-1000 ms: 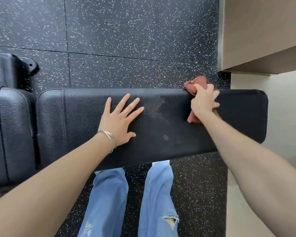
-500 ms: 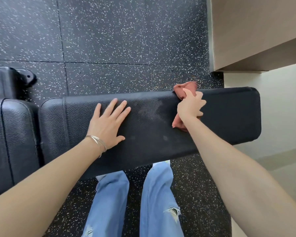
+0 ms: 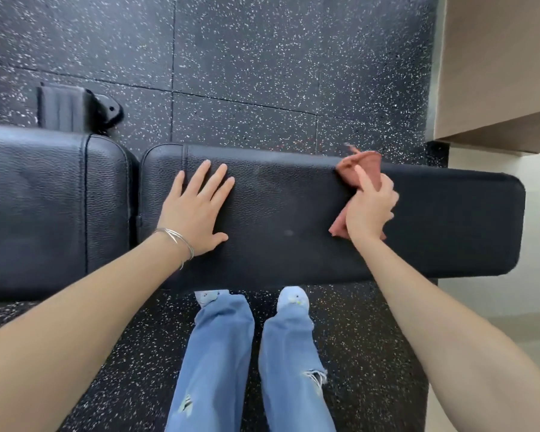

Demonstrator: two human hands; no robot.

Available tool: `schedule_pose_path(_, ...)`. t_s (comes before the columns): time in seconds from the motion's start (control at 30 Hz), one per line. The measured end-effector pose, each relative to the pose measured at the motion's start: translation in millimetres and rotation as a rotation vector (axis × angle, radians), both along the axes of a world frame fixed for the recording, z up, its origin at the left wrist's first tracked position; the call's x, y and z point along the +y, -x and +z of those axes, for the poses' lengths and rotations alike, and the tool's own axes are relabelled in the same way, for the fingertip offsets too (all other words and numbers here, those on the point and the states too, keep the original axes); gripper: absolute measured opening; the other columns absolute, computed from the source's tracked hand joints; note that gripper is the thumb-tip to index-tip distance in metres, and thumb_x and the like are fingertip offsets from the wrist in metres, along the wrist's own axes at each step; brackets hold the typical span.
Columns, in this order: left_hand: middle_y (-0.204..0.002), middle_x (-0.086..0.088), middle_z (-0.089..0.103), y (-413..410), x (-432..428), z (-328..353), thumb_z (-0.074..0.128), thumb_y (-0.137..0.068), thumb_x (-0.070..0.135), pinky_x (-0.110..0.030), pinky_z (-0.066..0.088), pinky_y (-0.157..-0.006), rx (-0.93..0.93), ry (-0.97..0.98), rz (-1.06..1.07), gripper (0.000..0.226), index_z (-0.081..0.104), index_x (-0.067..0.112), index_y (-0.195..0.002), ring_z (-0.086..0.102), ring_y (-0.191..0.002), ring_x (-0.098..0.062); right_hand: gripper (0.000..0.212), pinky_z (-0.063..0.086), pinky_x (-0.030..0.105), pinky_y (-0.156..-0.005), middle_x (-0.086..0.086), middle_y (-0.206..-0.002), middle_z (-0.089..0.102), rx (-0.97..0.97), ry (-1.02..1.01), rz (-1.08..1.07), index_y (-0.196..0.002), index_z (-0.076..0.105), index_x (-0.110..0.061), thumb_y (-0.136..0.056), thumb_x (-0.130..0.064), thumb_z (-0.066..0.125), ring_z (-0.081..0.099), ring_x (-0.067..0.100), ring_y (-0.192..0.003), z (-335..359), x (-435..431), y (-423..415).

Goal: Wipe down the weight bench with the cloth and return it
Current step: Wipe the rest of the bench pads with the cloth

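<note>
A black padded weight bench [image 3: 449,226] runs left to right across the view, with a second pad section [image 3: 44,207] at the left. My right hand [image 3: 370,210] presses a crumpled reddish-brown cloth [image 3: 362,168] against the long pad, right of its middle; the cloth shows above and below the hand. My left hand [image 3: 197,210] lies flat, fingers spread, on the left part of the same pad, holding nothing. A thin bracelet circles that wrist.
Black speckled rubber floor tiles [image 3: 247,73] lie beyond and under the bench. A black bench foot [image 3: 75,109] sticks out at the far left. A beige cabinet or wall corner [image 3: 496,73] stands at upper right, with pale floor below it. My legs in blue jeans [image 3: 247,363] stand in front of the bench.
My right hand and the cloth slid along the pad, first leftward, then back toward the right. The left hand stayed flat on the pad. The camera view shifted, showing more of the left section.
</note>
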State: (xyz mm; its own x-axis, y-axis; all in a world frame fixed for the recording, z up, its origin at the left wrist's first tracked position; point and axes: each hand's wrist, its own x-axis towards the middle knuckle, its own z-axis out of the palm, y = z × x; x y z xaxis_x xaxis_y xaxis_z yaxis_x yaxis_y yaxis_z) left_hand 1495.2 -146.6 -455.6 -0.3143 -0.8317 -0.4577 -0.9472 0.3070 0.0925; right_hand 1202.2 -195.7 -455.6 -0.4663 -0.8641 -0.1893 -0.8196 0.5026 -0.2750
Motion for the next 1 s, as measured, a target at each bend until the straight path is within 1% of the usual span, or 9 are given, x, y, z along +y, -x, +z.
schedule_pose_path(0.1,-0.16,-0.001,-0.007,3.8,0.3,0.3,0.058,-0.075,0.063,-0.051,0.008,-0.117,0.021,-0.003,0.032,0.104,0.0,0.021,-0.15,-0.008,-0.146,-0.026,0.055,0.029,0.046,-0.09,0.001,-0.143,0.034,0.056,0.01,-0.252,-0.129,0.05,-0.042,-0.092,-0.002,0.04,0.033,0.031,-0.12,-4.3,-4.9,-26.3)
schedule_pose_path(0.23,-0.159,-0.001,-0.008,8.4,0.3,3.2,0.061,-0.075,0.059,-0.05,0.007,-0.117,0.019,-0.031,0.073,0.104,0.0,0.021,-0.15,-0.009,-0.146,-0.026,0.06,0.036,0.042,-0.078,0.001,-0.135,0.037,0.022,0.069,0.243,-0.122,0.046,-0.051,-0.084,-0.005,0.047,0.039,0.028,-0.112,0.3,31.3,-75.2)
schedule_pose_path(0.4,-0.159,-0.005,-0.01,17.4,1.1,7.7,0.062,-0.074,0.055,-0.049,0.01,-0.117,-0.01,-0.068,0.088,0.106,0.0,0.016,-0.15,-0.011,-0.146,-0.03,0.044,0.035,0.042,-0.083,0.005,-0.136,0.049,0.064,0.027,0.729,-0.123,0.059,-0.036,-0.087,-0.01,0.055,0.044,0.03,-0.116,1.4,58.9,-33.7)
schedule_pose_path(0.5,-0.158,-0.01,-0.011,26.9,3.4,12.6,0.064,-0.074,0.051,-0.049,0.012,-0.117,-0.034,-0.104,0.11,0.108,-0.001,0.011,-0.15,-0.011,-0.145,-0.034,0.035,0.019,0.026,-0.091,-0.01,-0.135,0.043,0.055,-0.009,0.421,-0.123,0.053,-0.042,-0.09,-0.052,0.042,0.034,0.009,-0.119,0.1,66.6,35.7)
schedule_pose_path(0.6,-0.157,-0.015,-0.011,38.1,4.0,14.7,0.066,-0.074,0.05,-0.051,0.014,-0.117,-0.042,-0.124,0.143,0.109,0.0,0.006,-0.149,-0.009,-0.144,-0.038,0.039,0.021,0.03,-0.087,-0.005,-0.132,0.04,0.115,-0.059,-0.192,-0.128,0.048,-0.041,-0.092,-0.052,0.037,0.038,0.021,-0.117,-6.1,71.6,82.0)
schedule_pose_path(0.67,-0.157,-0.016,-0.01,41.2,4.5,14.2,0.068,-0.073,0.05,-0.052,0.014,-0.116,-0.051,-0.124,0.15,0.111,0.001,0.004,-0.148,-0.009,-0.144,-0.039,0.04,0.03,0.037,-0.092,-0.001,-0.125,0.043,0.171,-0.092,-0.348,-0.123,0.048,-0.037,-0.089,-0.057,0.043,0.04,0.027,-0.109,1.8,70.2,70.7)
schedule_pose_path(0.73,-0.157,-0.017,-0.009,42.5,6.1,13.0,0.07,-0.071,0.049,-0.052,0.014,-0.116,-0.048,-0.12,0.153,0.113,0.001,0.003,-0.148,-0.008,-0.144,-0.04,0.033,0.04,0.046,-0.089,-0.004,-0.12,0.042,0.144,-0.035,-0.217,-0.118,0.043,-0.048,-0.086,-0.055,0.041,0.043,0.027,-0.105,5.2,72.6,45.8)
schedule_pose_path(0.87,-0.156,-0.02,-0.009,46.1,11.4,10.1,0.071,-0.07,0.048,-0.05,0.013,-0.118,-0.09,-0.135,0.131,0.116,-0.001,0.001,-0.148,-0.008,-0.143,-0.041,0.066,0.04,0.026,-0.061,-0.015,-0.121,0.038,0.105,0.093,0.312,-0.125,0.028,-0.063,-0.075,-0.021,0.04,0.038,0.012,-0.096,4.3,109.8,-18.4)
schedule_pose_path(1.0,-0.154,-0.027,-0.007,51.3,18.5,7.0,0.067,-0.07,0.054,-0.051,0.009,-0.118,-0.185,-0.159,0.014,0.119,-0.004,-0.003,-0.147,-0.009,-0.143,-0.043,0.065,0.042,0.053,-0.081,-0.001,-0.136,0.041,-0.034,0.027,0.607,-0.126,0.049,-0.048,-0.08,-0.004,0.061,0.036,0.027,-0.116,-9.6,115.1,-10.8)
